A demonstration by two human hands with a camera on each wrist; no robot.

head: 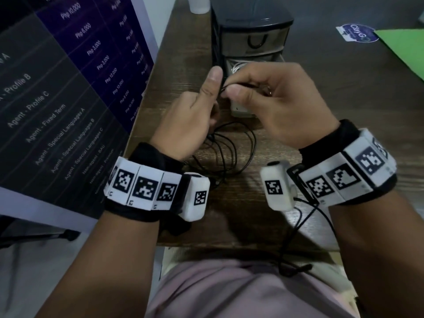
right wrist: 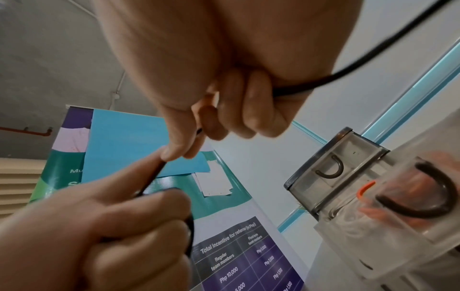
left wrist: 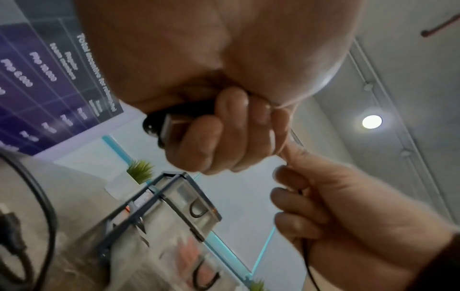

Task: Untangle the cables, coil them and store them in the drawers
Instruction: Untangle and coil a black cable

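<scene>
Hands work just in front of the drawer unit [head: 252, 40]: left hand [head: 190, 115] clenched on the black cable [head: 229, 152], right hand [head: 282, 99] pinching a strand, best fed round in even loops.

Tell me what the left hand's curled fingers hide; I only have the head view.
Observer: The left hand curls round a black plug with a metal end.
Operator: Report the right hand's grip.
Observer: The right hand pinches the black cable at its thumb tip; another run passes under its curled fingers.
Operator: Check the pulled-out drawer.
Observer: Through the clear drawer the right wrist view shows an orange piece.
</scene>
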